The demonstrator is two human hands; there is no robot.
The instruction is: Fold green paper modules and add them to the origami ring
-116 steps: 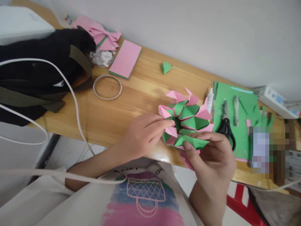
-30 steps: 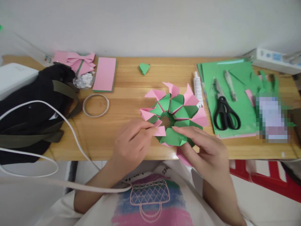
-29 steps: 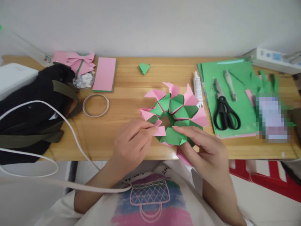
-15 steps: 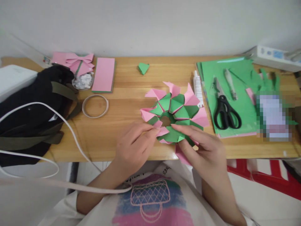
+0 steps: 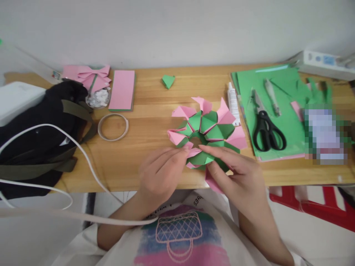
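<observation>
Between my hands is a ring of folded paper (image 5: 208, 121), green pieces around an open centre with pink points fanning outward. My left hand (image 5: 163, 173) pinches a pink flap at the ring's near left side, and the fingertips partly cover it. My right hand (image 5: 235, 171) grips a green section at the near right, thumb below and index finger above. The two hands' fingertips almost meet over that section. The ring's near edge is partly hidden by my right hand.
A tape roll (image 5: 113, 127), pink paper stack (image 5: 122, 90) and pink bow (image 5: 94, 74) lie left, beside a black bag (image 5: 41, 129). A small green folded piece (image 5: 168, 81) is at the back. Right are a glue tube (image 5: 233, 105), black scissors (image 5: 266, 129) on green sheets (image 5: 288, 144), and a blurred phone (image 5: 325, 135).
My left hand has shifted slightly right, closer to my right fingertips. The pink flap sits a little further over the green section. Both hands keep their hold on the ring.
</observation>
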